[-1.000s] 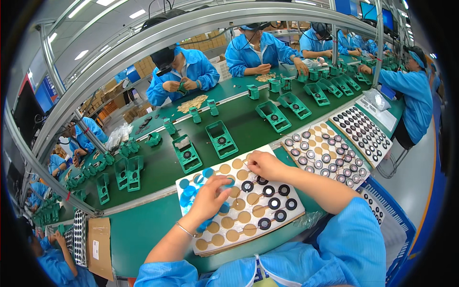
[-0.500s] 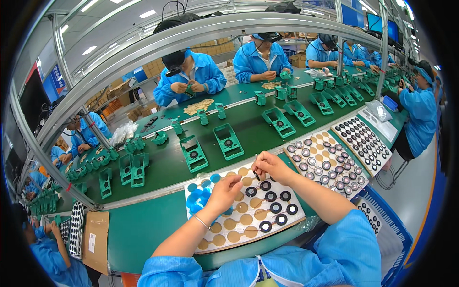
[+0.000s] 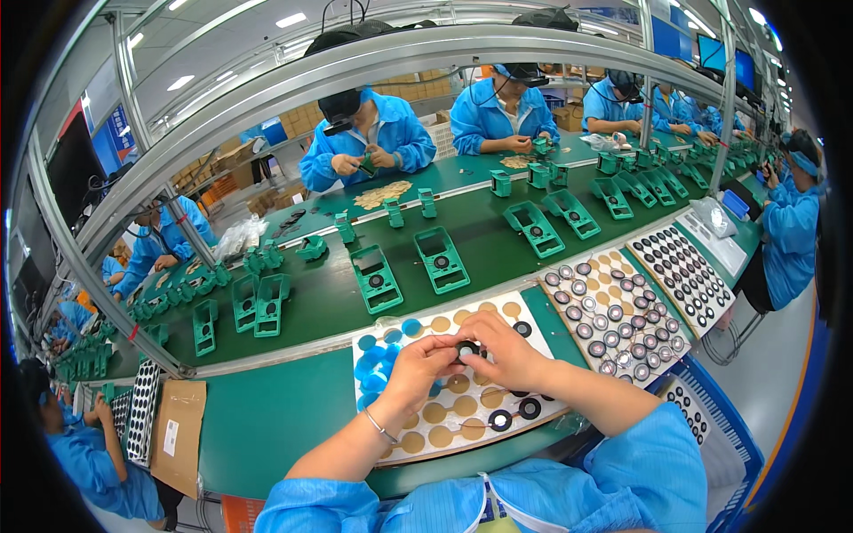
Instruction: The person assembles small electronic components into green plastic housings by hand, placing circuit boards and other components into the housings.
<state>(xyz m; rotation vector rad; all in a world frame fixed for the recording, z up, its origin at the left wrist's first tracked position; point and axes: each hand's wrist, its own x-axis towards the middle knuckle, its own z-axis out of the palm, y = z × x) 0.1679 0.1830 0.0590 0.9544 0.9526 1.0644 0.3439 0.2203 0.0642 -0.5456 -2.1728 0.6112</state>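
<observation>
My left hand [image 3: 421, 368] and my right hand [image 3: 508, 352] meet over a white tray board [image 3: 531, 311]. Pinched between the fingertips of both is a small round black speaker [image 3: 467, 350] with a pale centre. Rows of tan circles cover the board beneath, several of them bare. Other black speakers [image 3: 500, 420] with thin wires lie at its right and near side, partly hidden by my right forearm. Beside my left hand, a loose heap of round blue film pieces [image 3: 373, 364] sits on the board's left part.
Green plastic housings [image 3: 440, 260] stand along the belt beyond the board. To the right are a second board of round parts [image 3: 613, 311], a third board [image 3: 682, 275] and a blue crate [image 3: 742, 426]. A metal frame arches overhead. Co-workers in blue sit across; cardboard [image 3: 180, 435] lies left.
My hands have come together; the left has joined the right at the speaker, which now faces up between them. The whole view has shifted slightly.
</observation>
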